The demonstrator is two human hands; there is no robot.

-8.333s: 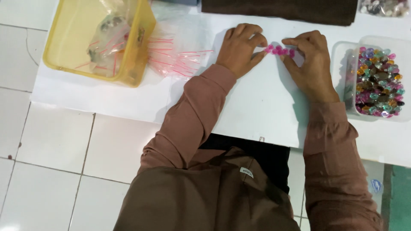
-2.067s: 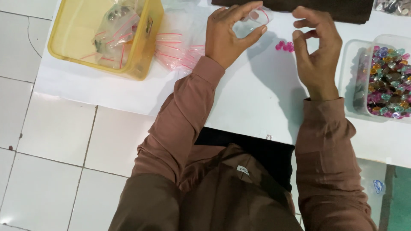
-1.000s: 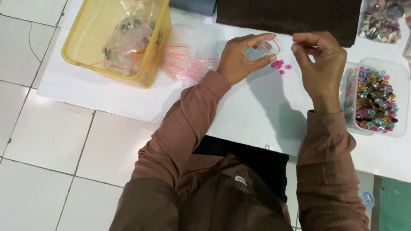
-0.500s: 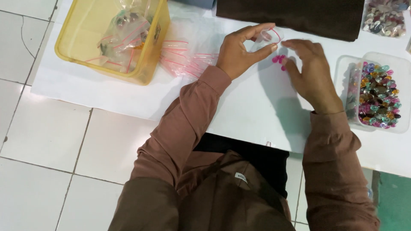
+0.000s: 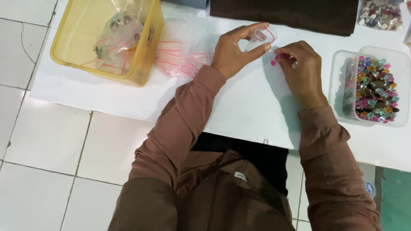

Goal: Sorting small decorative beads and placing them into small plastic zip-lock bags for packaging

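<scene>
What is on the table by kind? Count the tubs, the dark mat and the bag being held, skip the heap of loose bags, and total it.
Yellow tub: 1
Clear tubs of stones: 2, the multicoloured tub and the pale-stone tub, which is cut off at the top edge
Dark brown mat: 1
Small clear bag, pinched in the left hand: 1
Total: 5

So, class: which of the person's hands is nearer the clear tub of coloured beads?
Right. The right hand rests just left of the tub; the left hand, holding a small bag, is farther left.
</scene>
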